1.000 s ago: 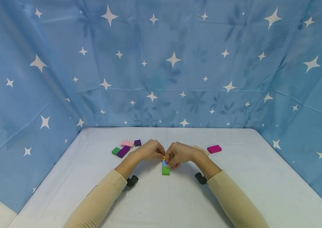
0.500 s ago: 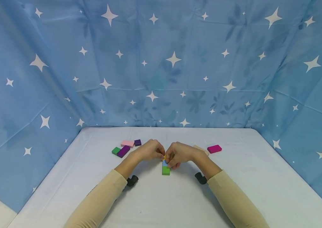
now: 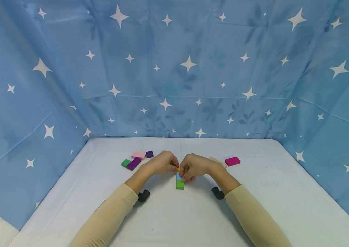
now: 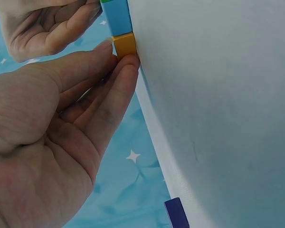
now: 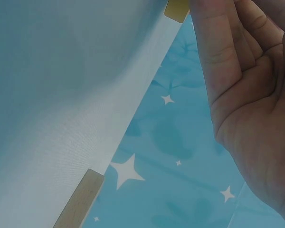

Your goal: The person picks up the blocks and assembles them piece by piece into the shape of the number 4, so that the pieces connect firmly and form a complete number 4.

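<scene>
A light green block (image 3: 179, 185), a blue block (image 3: 178, 176) and a small orange-yellow block (image 4: 125, 45) lie end to end in a row on the white table. Thumb and fingers of my left hand (image 3: 163, 162) pinch the orange-yellow block at the row's far end. My right hand (image 3: 194, 166) has its fingers curled at the blue block, the thumb near its seam with the green one. Those fingers partly cover the blue block in the head view. In the right wrist view the orange-yellow block (image 5: 176, 11) shows beside the right fingers.
Pink (image 3: 138, 155), dark purple (image 3: 149, 154), purple (image 3: 134, 164) and green (image 3: 125, 163) blocks lie at the back left. A beige wooden block (image 5: 80, 198), partly behind the right wrist, and a magenta block (image 3: 232, 161) lie right. A blue starry curtain (image 3: 174, 68) surrounds the table.
</scene>
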`<state>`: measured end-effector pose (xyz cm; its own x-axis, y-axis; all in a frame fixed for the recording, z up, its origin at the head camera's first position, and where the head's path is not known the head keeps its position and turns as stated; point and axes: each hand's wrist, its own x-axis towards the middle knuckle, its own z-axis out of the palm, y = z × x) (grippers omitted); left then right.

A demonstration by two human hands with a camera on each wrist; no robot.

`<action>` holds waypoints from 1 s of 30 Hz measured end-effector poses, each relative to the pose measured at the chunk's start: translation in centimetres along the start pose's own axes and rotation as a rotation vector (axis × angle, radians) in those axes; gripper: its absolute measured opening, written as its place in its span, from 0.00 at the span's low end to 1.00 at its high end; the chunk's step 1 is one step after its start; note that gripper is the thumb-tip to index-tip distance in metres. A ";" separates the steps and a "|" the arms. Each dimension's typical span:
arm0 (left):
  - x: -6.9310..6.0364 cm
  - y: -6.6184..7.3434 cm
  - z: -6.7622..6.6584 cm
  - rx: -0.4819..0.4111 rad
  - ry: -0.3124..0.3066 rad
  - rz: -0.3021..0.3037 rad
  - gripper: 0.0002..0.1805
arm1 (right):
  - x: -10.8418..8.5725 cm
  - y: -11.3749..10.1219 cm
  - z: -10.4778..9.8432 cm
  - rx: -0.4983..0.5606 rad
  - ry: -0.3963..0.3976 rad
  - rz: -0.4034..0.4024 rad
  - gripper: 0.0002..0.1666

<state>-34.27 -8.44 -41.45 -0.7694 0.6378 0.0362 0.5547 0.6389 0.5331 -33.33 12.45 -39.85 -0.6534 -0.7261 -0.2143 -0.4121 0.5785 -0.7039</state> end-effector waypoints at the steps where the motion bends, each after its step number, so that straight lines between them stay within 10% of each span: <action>1: 0.0 0.0 0.0 0.000 0.000 0.000 0.02 | 0.0 0.0 0.0 0.000 0.000 0.001 0.03; 30: -0.4 -0.1 -0.5 0.006 0.007 0.024 0.04 | 0.0 0.0 -0.1 -0.010 -0.005 -0.001 0.02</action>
<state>-34.16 -8.99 -41.06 -0.7581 0.6499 0.0547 0.5747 0.6260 0.5270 -33.34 12.50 -39.77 -0.6497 -0.7284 -0.2176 -0.4184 0.5817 -0.6976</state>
